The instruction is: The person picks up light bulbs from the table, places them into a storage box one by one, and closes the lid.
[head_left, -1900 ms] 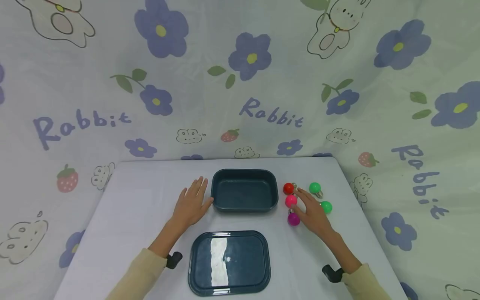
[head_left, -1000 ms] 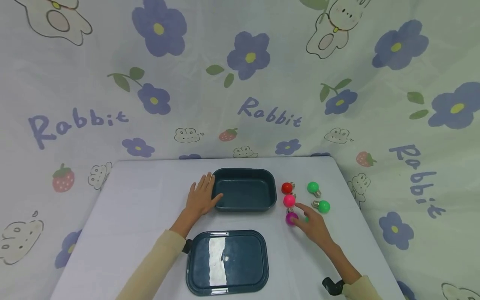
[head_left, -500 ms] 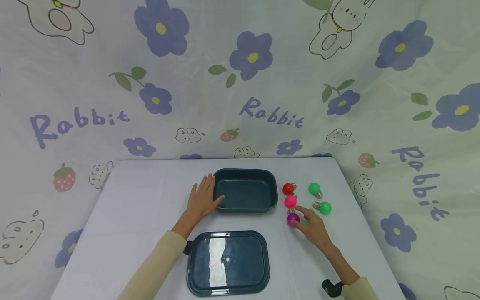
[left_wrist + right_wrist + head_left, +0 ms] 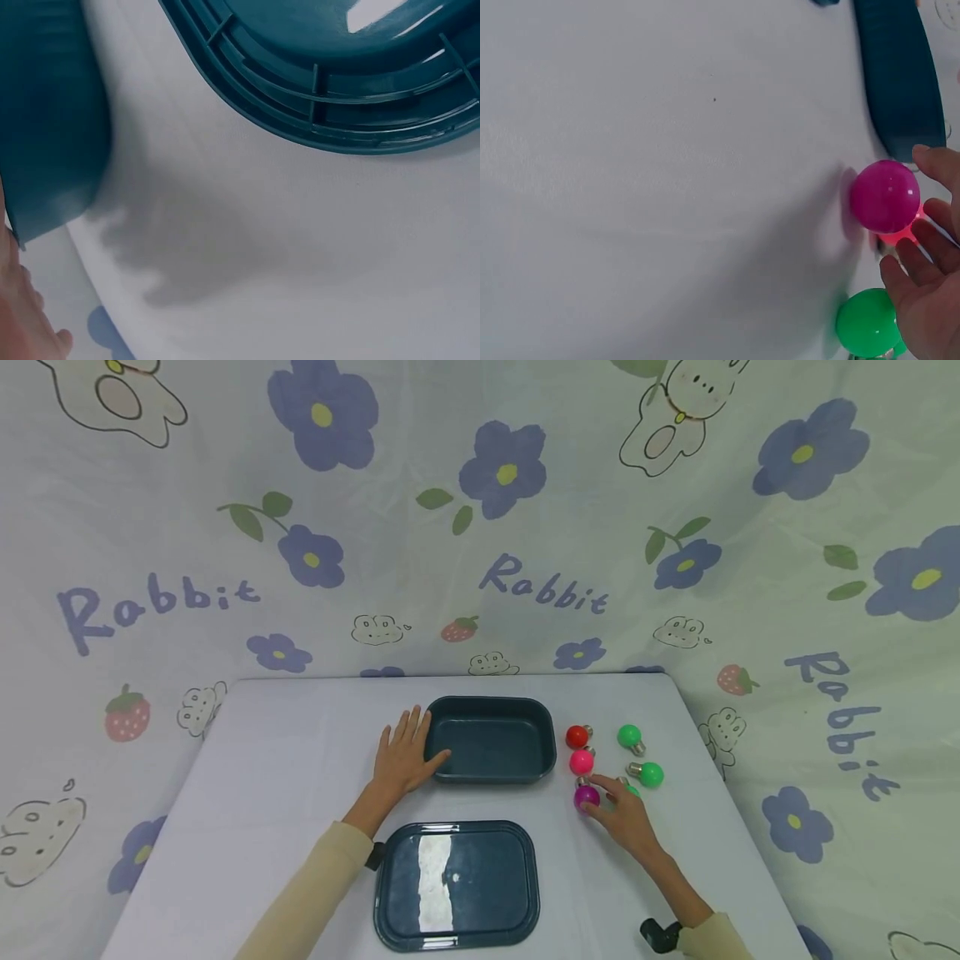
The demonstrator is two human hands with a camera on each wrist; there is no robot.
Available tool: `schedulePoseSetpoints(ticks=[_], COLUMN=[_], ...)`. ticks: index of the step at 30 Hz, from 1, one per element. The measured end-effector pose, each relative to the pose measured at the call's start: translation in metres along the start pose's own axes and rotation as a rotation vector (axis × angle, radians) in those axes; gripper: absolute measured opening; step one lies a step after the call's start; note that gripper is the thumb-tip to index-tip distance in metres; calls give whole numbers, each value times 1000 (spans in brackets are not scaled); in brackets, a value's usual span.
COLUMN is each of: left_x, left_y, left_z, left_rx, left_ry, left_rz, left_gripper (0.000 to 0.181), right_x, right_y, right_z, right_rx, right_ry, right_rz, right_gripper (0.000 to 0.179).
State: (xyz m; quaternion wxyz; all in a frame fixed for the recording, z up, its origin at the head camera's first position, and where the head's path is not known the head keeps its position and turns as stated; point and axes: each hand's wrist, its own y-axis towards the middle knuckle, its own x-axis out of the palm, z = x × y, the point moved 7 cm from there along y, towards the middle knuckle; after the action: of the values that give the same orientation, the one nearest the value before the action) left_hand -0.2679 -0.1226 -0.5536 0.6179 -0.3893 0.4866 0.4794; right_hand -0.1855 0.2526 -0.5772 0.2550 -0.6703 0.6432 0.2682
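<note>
My left hand (image 4: 402, 758) rests at the left end of a dark teal plastic box (image 4: 491, 777), its fingers straight and its thumb over the rim. My right hand (image 4: 624, 814) is at a purple light bulb (image 4: 587, 799), thumb and index finger on either side of it; in the right wrist view the fingers are loosely bent and do not close on the purple bulb (image 4: 885, 196). A pink bulb (image 4: 581, 762) and a red bulb (image 4: 577, 737) lie behind it. One green bulb (image 4: 632, 791) is partly hidden by the right hand.
Two more green bulbs lie to the right, one green bulb (image 4: 629, 736) at the back and another green bulb (image 4: 652, 775) nearer. A matching teal lid (image 4: 487, 893) lies at the front of the white table (image 4: 262, 777). A printed cloth (image 4: 420, 552) hangs behind.
My left hand has moved right onto the box's end. My right hand has drawn back from beside the red and pink bulbs to the purple bulb. The bulbs have stayed in place.
</note>
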Motion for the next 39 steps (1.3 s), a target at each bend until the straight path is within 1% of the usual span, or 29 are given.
schedulePoseSetpoints(ticks=[5, 12, 17, 24, 28, 32, 39], left_x=[0, 2, 1, 0, 0, 1, 1], left_y=[0, 1, 1, 1, 1, 1, 2], left_z=[-1, -1, 0, 0, 0, 0, 0], left_rx=[1, 9, 4, 3, 8, 12, 14], left_ry=[-17, -11, -22, -11, -3, -2, -12], left_rz=[12, -8, -10, -6, 0, -3, 8], left_gripper=[92, 93, 93, 93, 93, 93, 94], right_x=[1, 4, 6, 6, 5, 2, -7], right_y=[0, 0, 0, -1, -3, -3, 1], right_z=[0, 4, 6, 5, 3, -5, -37], right_rx=[-15, -45, -56, -22, -7, -52, -188], right_ry=[-8, 9, 20, 40, 19, 15, 46], right_rz=[4, 19, 26, 25, 20, 34, 57], right_gripper=[53, 51, 49, 47, 47, 48, 48])
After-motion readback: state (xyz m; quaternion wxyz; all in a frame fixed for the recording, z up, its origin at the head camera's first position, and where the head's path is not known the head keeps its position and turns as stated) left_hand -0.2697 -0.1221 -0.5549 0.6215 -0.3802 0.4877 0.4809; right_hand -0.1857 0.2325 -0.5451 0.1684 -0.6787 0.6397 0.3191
